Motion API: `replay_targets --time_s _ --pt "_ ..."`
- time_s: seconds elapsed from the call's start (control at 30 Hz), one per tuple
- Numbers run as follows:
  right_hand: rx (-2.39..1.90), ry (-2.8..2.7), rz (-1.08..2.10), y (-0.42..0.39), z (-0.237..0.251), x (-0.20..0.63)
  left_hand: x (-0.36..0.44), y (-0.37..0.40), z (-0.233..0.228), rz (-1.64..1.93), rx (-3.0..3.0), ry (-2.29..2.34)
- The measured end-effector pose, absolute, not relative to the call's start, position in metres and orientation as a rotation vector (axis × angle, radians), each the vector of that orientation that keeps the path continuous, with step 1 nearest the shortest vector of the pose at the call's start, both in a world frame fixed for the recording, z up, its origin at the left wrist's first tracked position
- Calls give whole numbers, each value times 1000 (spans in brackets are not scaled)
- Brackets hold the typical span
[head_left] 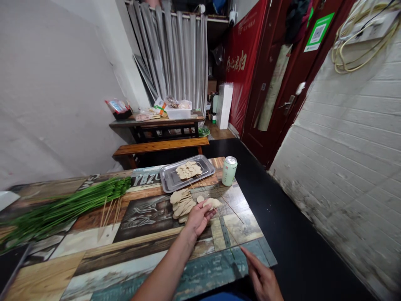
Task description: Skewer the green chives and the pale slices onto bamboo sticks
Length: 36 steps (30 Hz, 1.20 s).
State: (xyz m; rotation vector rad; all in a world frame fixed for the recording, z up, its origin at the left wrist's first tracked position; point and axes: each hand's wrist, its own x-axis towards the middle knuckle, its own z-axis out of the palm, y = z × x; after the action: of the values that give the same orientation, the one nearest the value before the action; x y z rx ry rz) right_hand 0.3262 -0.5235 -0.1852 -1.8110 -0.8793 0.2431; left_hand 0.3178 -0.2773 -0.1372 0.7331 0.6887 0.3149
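My left hand pinches a few thin pale slices over the table. A thin bamboo skewer runs from those slices to my right hand, whose fingers are closed on its near end. What the slices are made of I cannot tell. Beside my left hand lies a fanned pile of similar slices, with a single round slice to its right. Beyond, a metal tray bears skewered slices, their sticks poking over the near rim. Another skewer lies on the table, right of my left hand.
A green drink can stands at the table's far right corner. Long green stalks and several bamboo skewers lie at left. Behind are a wooden bench and a second table with a white plastic tub. A white brick wall borders the right.
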Motion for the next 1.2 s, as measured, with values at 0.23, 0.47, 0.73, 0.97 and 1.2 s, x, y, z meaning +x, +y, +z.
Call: replay_targets --time_s 0.23,0.47,0.73,0.97,1.2 --pt "-1799 -837 299 -522 -195 326 319 -280 -134 281 745 671" --pt "-1786 -806 289 -522 -203 323 319 -283 -129 277 746 654" --pt "-1780 -769 468 -520 -217 318 318 -285 -126 293 771 630" --pt "-1775 -743 522 -517 -206 318 317 -290 -121 291 799 623" --pt "-1719 -691 493 -515 -214 317 317 -295 -119 275 811 604"
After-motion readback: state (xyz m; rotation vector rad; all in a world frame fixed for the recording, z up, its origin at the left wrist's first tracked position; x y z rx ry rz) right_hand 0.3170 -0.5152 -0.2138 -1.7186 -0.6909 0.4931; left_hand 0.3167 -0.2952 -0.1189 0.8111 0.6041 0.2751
